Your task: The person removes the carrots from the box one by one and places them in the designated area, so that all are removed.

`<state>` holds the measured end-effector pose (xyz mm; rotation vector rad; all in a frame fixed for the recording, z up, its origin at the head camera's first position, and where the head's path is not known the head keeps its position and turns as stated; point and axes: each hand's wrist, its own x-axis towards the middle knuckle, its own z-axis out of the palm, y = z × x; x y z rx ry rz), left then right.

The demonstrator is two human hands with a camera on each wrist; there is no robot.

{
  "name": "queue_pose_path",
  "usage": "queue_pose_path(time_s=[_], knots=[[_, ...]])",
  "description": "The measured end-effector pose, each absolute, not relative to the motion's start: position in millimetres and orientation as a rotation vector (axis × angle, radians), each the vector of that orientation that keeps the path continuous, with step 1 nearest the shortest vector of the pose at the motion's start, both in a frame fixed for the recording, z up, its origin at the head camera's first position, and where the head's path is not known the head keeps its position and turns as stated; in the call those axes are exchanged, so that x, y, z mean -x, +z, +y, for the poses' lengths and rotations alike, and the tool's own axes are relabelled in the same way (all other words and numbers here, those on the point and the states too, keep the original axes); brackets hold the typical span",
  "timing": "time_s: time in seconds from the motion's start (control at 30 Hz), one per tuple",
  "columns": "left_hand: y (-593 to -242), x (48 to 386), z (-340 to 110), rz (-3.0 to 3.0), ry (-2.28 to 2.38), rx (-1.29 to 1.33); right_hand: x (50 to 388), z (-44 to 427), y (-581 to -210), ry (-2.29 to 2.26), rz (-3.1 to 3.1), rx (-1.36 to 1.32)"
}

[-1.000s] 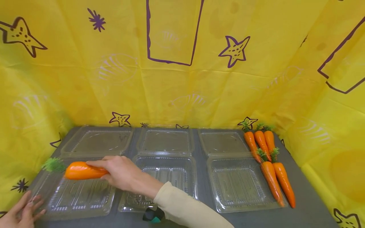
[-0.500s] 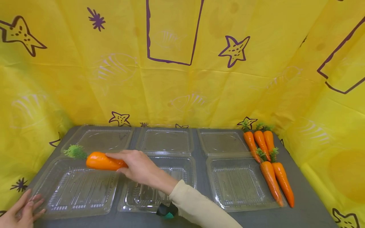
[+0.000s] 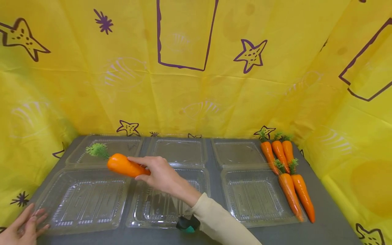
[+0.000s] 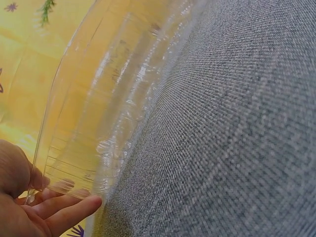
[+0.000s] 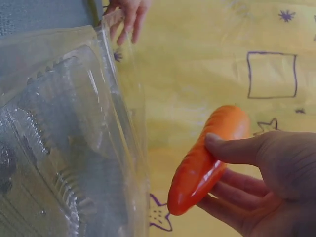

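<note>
My right hand [image 3: 160, 173] holds an orange carrot [image 3: 124, 165] with a green leafy top, between thumb and fingers. It is raised above the back right part of the left clear plastic container [image 3: 117, 214], leaves pointing left. In the right wrist view the thumb lies along one side of the carrot [image 5: 197, 173], with fingers on the other. My left hand [image 3: 26, 223] grips the near left corner of the left container. In the left wrist view, the left hand [image 4: 39, 207] has its thumb and fingers on either side of the container's rim [image 4: 49, 98].
A middle container [image 3: 202, 217] and a right container [image 3: 263, 223] stand alongside on the grey table [image 3: 324, 204], lids laid back. Several carrots [image 3: 291, 195] lie at the right, some overlapping the right container's edge. Yellow patterned cloth [image 3: 196, 85] encloses the back and sides.
My right hand has carried the carrot up, back and to the right, from over the left container's middle. My left hand has stayed at the container's corner.
</note>
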<state>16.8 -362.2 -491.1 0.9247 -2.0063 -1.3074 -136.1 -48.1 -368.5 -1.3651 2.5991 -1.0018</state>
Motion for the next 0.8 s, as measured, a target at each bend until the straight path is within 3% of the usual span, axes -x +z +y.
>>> queue_pose_path(time_s=[0.8], knots=[[-491.4,-14.1,-361.3,-2.047,-1.278,-1.046,138.5,-6.9,-365.2,-1.216,2.580,1.299]])
